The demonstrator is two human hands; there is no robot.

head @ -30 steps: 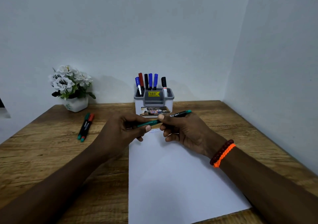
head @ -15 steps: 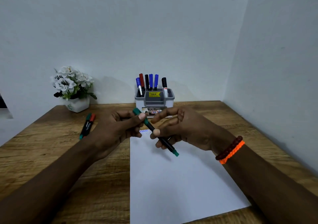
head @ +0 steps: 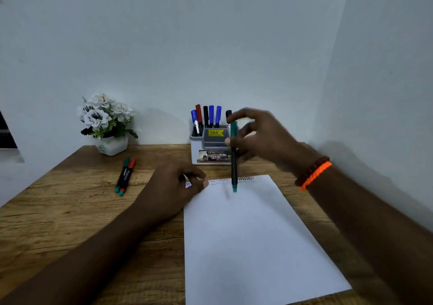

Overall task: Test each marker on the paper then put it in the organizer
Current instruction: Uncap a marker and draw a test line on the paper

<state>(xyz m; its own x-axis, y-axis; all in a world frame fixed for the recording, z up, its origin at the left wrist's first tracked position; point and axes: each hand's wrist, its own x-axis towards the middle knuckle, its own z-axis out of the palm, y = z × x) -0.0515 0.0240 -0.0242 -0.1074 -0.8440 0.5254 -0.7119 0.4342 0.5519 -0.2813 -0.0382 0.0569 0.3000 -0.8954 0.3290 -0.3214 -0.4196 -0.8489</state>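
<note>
Right now the step in hand looks like the stowing half for one marker: the right hand holds a green marker upright, its fingers curled round the upper part of the barrel, just in front of the organizer. The marker's lower green end hangs over the far edge of the paper, close to the row of scribbles drawn there; whether it touches the sheet cannot be told. The left hand rests on the paper's far left corner, nearer the camera than the organizer, fingers curled under; whether they pinch anything is not clear.

Judging by the capped look of both ends, the test seems done, so the next move would be to lift the marker up and back and drop it into a free slot of the organizer without knocking the standing markers.

Motion blur smears the right hand and the marker, so the cap and tip are hard to read. That hand hides the organizer's right side. Left of the organizer, two more markers lie on the counter, apparently untested, near a flower pot.
</note>
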